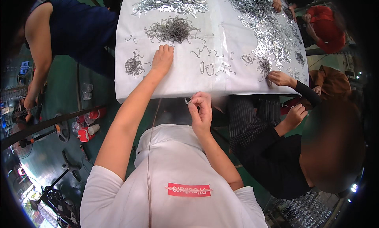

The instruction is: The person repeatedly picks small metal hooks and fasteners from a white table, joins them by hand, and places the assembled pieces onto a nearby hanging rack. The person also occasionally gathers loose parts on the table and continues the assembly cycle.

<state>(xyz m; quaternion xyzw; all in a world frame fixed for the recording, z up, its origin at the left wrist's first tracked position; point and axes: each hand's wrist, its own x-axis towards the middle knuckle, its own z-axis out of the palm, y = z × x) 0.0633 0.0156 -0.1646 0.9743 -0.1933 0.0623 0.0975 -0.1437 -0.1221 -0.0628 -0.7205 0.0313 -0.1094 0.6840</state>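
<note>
My left hand reaches out flat on the white-covered table, fingers together, just below a dark tangle of bent wire hooks. A smaller clump of hooks lies to its left. My right hand is held close to my chest at the table's near edge, fingers pinched on a small metal hook. Loose single hooks lie scattered on the table between my hands.
Shiny hook piles cover the far side and right of the table. A person in black at my right works a hook clump with one hand. Another person stands at the left. Red-capped bottles and stands sit on the green floor.
</note>
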